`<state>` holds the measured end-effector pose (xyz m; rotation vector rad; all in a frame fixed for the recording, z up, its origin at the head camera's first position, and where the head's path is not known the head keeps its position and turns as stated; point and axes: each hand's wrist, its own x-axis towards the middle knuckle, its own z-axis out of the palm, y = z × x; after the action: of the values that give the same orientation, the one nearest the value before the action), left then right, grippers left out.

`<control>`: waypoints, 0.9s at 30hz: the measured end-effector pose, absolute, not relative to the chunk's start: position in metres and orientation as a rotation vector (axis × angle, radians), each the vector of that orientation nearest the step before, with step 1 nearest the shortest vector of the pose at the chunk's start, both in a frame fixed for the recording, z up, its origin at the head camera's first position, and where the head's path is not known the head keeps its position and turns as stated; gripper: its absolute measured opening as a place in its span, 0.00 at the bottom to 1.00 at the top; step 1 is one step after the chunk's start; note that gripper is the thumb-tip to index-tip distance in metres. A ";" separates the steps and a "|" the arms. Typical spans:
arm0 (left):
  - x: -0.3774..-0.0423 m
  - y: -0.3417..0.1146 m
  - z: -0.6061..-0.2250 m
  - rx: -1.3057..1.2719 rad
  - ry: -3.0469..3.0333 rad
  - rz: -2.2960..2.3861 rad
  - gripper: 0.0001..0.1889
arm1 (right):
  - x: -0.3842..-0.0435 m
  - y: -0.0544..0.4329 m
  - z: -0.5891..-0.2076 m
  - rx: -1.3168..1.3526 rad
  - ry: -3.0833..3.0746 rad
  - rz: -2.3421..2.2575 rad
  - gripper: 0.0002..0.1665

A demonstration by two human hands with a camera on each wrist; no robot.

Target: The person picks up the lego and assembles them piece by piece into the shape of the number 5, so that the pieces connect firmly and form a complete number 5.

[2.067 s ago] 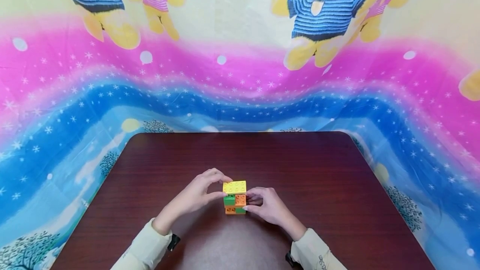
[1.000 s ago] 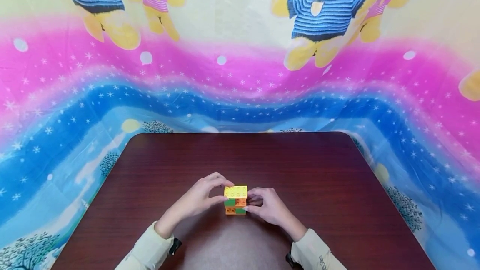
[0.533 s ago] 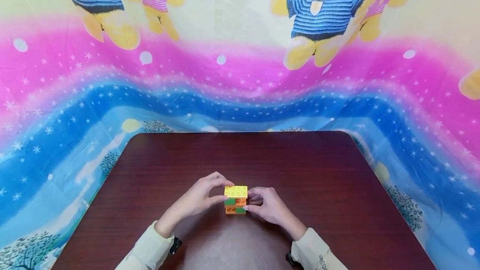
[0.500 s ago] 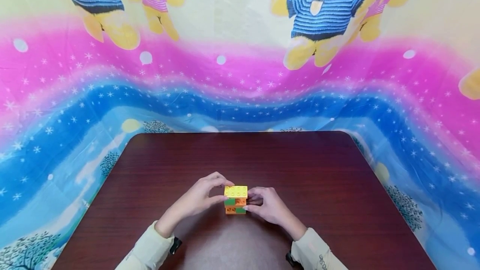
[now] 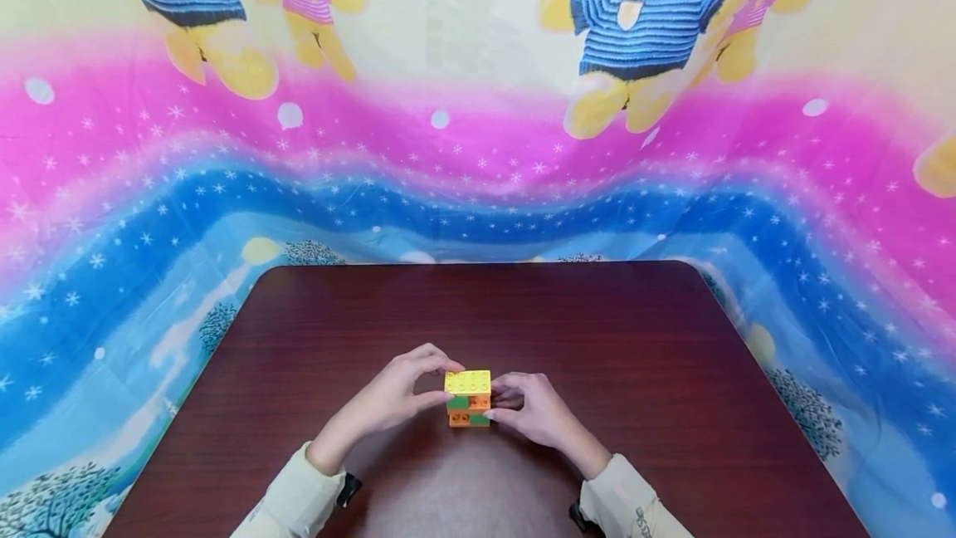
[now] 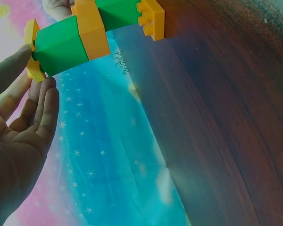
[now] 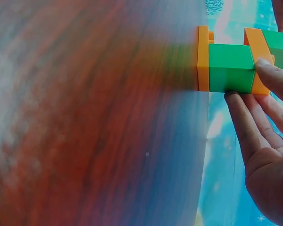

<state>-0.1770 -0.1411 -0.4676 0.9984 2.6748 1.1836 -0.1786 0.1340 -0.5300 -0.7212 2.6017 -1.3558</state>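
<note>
At the middle of the table a small stack of toy building bricks stands upright. From the bottom it has an orange plate brick [image 7: 203,59], a green brick [image 7: 230,68] on the right, another orange plate brick [image 6: 92,32], then a green brick [image 6: 61,46] on the left. A flat yellow brick [image 5: 469,383] lies over the top, studs up. My left hand [image 5: 388,393] pinches its left end between thumb and fingers. On the right side, my right hand [image 5: 539,415] grips the middle orange plate and lower green brick; some of its fingers are hidden behind the stack.
The dark red-brown wooden table [image 5: 635,339] has rounded far corners. Behind and beside it hangs a colourful cloth [image 5: 478,148] printed with bears and snowflakes. Light sleeves [image 5: 295,488] with black wrist straps cover both forearms.
Since two seconds ago, the left hand has lowered the yellow brick onto the upper green brick, covering its studs. Lately it has shifted slightly left. The right hand has stayed in place.
</note>
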 end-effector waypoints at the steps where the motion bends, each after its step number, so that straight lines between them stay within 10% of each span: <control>1: -0.177 -0.141 -0.468 0.996 2.673 1.186 0.20 | -0.179 0.134 -0.530 -0.720 2.603 -1.352 0.18; 27: -0.172 -0.137 -0.491 0.919 2.503 1.480 0.17 | -0.179 0.134 -0.530 -0.720 2.613 -1.335 0.18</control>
<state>-0.1720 -0.1365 -0.4905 0.9191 2.5028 1.4799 -0.1787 0.1336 -0.5298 -0.7199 2.6129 -1.3353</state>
